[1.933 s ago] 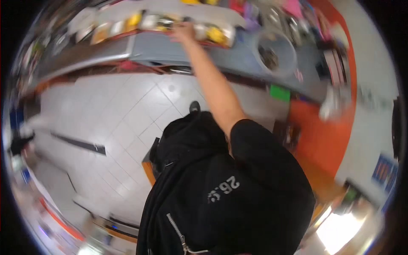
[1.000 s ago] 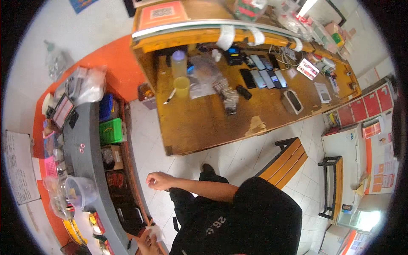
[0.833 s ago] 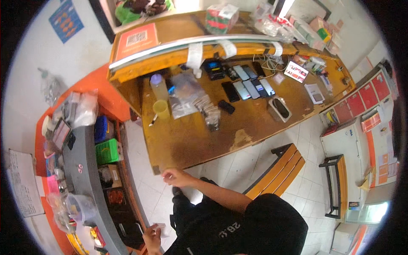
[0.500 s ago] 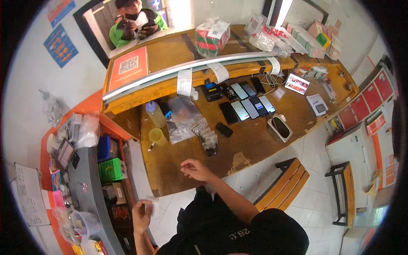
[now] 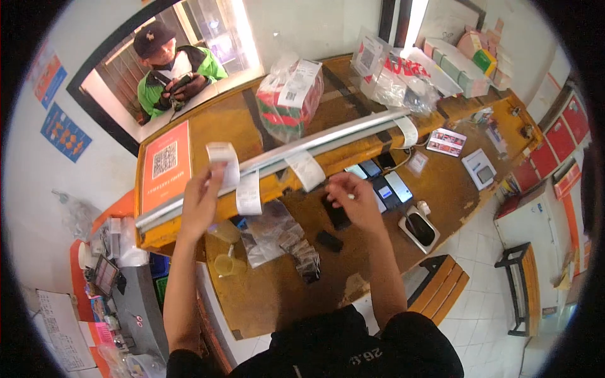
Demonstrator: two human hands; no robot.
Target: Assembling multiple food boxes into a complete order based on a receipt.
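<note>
My left hand [image 5: 205, 196] is closed on a white paper slip [image 5: 222, 156], which it holds against the silver edge strip [image 5: 277, 151] of the raised counter. Beside it hang two more printed slips, a nearer one [image 5: 249, 195] and another [image 5: 305, 170] to its right. My right hand [image 5: 357, 200] hovers over the lower desk with its fingers curled together. A tiny whitish spot shows at the fingertips; I cannot make out what it is. Several phones [image 5: 398, 186] lie just beyond and right of that hand, partly hidden by it.
On the raised counter stand a plastic-wrapped red and green parcel [image 5: 290, 101], plastic bags [image 5: 397, 75] and an orange code sign [image 5: 165, 165]. A yellow cup [image 5: 230, 264], clear plastic packets [image 5: 271, 236] and an oval-topped box [image 5: 418, 230] sit on the desk. A person [image 5: 173, 79] stands outside the window.
Both hands have moved up and forward, the left from low beside my body to the counter edge with a slip in it. My view has shifted toward the counter.
</note>
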